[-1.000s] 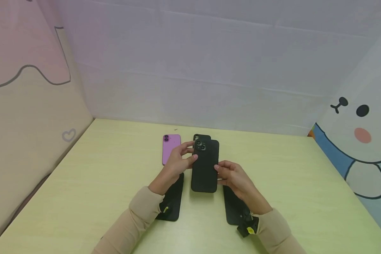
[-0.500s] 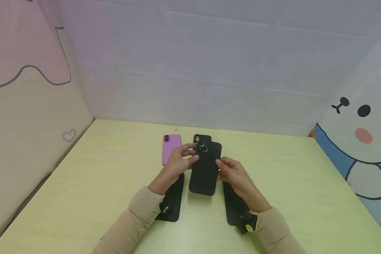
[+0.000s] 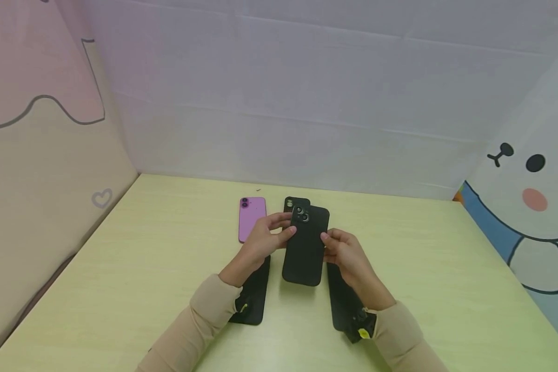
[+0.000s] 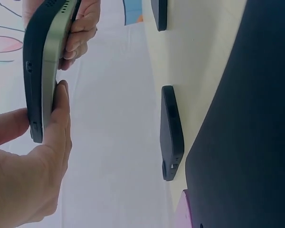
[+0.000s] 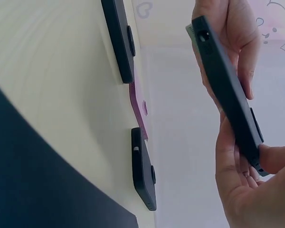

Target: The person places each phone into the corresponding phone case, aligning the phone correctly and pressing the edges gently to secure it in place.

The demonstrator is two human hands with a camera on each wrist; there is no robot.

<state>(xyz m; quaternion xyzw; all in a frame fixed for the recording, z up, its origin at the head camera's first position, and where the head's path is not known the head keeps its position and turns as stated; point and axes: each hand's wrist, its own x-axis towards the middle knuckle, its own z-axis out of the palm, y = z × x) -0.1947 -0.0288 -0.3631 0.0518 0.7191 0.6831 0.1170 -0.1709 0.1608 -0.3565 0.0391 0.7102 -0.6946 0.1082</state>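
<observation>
A black phone case (image 3: 306, 250) with two camera lenses is held above the table, its back toward the head view. The left hand (image 3: 260, 242) pinches its left edge, thumb on the back and fingers behind. The right hand (image 3: 351, 256) pinches the right edge in the same way. Seen side-on in the left wrist view, the black case (image 4: 34, 71) lies against a phone with a pale metallic edge (image 4: 52, 61). From the right wrist, the black case (image 5: 228, 90) shows a port opening near one end, with a pale edge jutting beside it.
A purple phone (image 3: 251, 219) lies at the back of the table (image 3: 167, 258). Behind the held case lies another black phone (image 3: 297, 201), partly covered. Two more dark ones rest nearer, one under the left forearm (image 3: 259, 294), one under the right wrist (image 3: 339, 299).
The held case has shifted slightly right and tilted, its lower end swinging left then right. The right fingers sit a little higher along its edge. Both hands still hold it.
</observation>
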